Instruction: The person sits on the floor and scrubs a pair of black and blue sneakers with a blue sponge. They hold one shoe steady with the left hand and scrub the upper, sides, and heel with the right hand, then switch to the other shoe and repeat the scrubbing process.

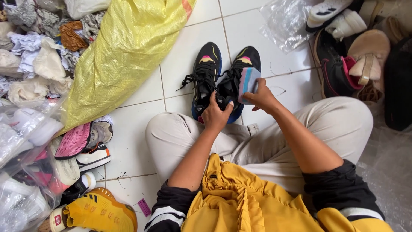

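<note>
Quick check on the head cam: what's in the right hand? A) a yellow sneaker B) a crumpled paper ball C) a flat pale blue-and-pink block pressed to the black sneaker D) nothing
C: the right hand has a grip on a flat pale blue-and-pink block set against the right black sneaker, while the left hand rests at the heels of the pair on the white tile floor.

1 head-worn camera looks almost straight down from above the seated person, close over the lap. The left hand (216,115) and right hand (262,98) sit just above the frame's middle, forearms running up from the bottom edge. Beyond the hands lies the tiled floor (257,38); the view reaches well out to both sides of them.
</note>
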